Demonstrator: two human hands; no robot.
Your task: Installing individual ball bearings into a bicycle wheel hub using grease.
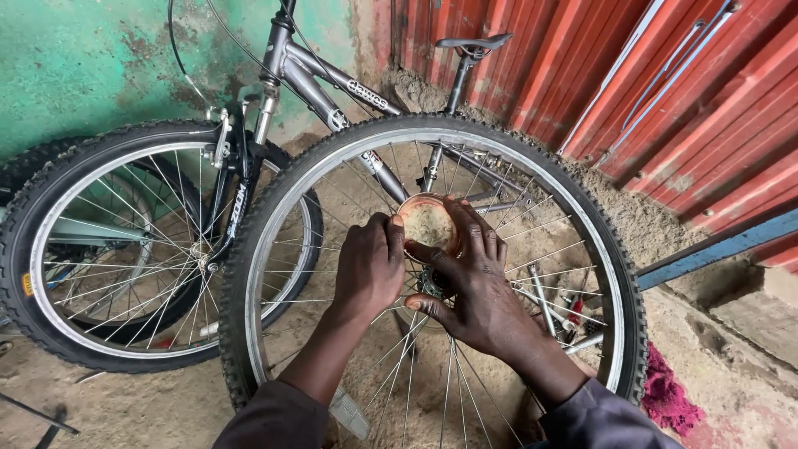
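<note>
A loose wheel (432, 258) with a knobby tyre and thin steel spokes is stood upright in front of a grey bicycle (274, 125), whose front wheel is overlapped at the left; sandy ground lies open to the right, bounded by a red ribbed metal wall (665, 91). A small round tin (429, 223) of pale grease is held above the hub (434, 283). It is gripped by the right hand (474, 291), fingers curled over its rim, thumb below by the hub. The left hand (370, 266) is bent, fingertips together at the tin's left edge.
</note>
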